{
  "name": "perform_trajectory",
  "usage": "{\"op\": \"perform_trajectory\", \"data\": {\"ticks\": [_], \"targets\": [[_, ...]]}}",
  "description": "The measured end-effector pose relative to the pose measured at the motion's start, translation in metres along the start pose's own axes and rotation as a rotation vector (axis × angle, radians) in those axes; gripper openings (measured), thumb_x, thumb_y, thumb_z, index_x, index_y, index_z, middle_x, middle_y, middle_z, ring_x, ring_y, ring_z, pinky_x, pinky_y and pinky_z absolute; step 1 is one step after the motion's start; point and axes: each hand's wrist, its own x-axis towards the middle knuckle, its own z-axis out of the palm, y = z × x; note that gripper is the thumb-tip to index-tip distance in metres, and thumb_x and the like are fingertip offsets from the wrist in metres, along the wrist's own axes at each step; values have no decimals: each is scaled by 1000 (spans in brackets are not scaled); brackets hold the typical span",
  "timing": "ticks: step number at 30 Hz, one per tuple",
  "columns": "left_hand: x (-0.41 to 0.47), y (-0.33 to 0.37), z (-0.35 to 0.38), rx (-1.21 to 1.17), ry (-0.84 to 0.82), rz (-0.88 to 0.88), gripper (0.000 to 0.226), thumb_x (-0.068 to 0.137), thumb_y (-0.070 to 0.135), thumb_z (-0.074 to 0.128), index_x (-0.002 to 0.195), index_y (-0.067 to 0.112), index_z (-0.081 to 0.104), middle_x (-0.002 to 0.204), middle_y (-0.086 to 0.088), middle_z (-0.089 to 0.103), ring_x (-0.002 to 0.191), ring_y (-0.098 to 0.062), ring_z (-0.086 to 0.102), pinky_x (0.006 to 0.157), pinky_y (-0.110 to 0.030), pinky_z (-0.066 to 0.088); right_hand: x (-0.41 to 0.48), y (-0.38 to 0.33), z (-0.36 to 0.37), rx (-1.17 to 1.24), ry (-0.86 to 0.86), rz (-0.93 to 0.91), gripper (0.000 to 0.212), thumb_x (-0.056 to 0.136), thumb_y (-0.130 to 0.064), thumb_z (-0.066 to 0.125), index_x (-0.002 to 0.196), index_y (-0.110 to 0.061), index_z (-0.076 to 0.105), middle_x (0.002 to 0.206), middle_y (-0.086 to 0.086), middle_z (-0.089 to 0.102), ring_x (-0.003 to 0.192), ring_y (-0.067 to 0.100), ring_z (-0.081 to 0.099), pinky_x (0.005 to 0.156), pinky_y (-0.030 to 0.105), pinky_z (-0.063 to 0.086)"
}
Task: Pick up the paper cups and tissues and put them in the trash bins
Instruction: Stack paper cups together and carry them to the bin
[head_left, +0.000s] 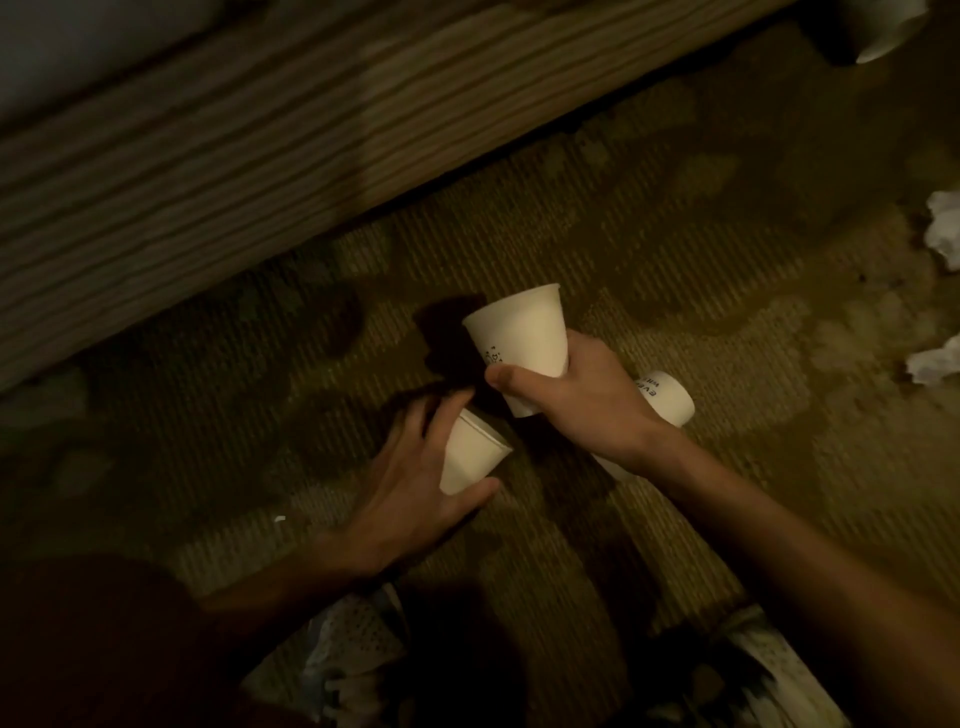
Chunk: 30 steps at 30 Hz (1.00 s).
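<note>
My right hand (582, 400) grips a white paper cup (519, 338) with small black print, held up above the carpet with its rim pointing up and left. My left hand (410, 488) curls round a second white paper cup (470, 457) lying low over the carpet. A third paper cup (667, 397) with black lettering lies on its side on the carpet, partly hidden behind my right wrist. Crumpled white tissues (943, 228) lie at the right edge, with another tissue (935, 366) below them.
A wooden furniture base (260, 171) runs diagonally across the upper left. Another white cup-like object (883, 31) shows at the top right corner. The patterned brown carpet (675, 249) covers the floor. My light-coloured shoes (353, 654) appear at the bottom.
</note>
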Motion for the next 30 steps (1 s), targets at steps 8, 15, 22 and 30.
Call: {"op": "perform_trajectory", "data": {"ticks": [8,15,22,30], "targets": [[8,32,-16,-505,-122,-278,83,42,55,83,118,33,60,101,22,67,89,4,63,73,-20,53,-7,1,-28,147,117,-11,27,74,-37,80,91,-22,66,81,-4,73,72,6,70,59,25,58],[-4,80,-18,-1217,-596,-620,88,44,26,88,124,8,56,106,-17,73,91,-28,73,68,-37,58,-23,21,-104,145,254,14,46,63,-58,70,97,-28,63,94,-1,70,79,4,68,58,19,56],[6,105,-13,-1458,-690,-539,72,24,21,97,93,14,77,89,-14,75,75,-22,74,58,-31,58,-39,56,-99,284,174,161,52,64,-58,71,101,-22,69,96,-5,76,90,13,72,66,21,55],[42,114,-15,-1400,-334,-500,82,54,23,79,130,6,54,114,-17,70,101,-27,70,79,-43,59,-43,69,-80,503,134,324,49,70,-54,77,104,-19,72,101,6,75,93,23,72,80,39,58]]}}
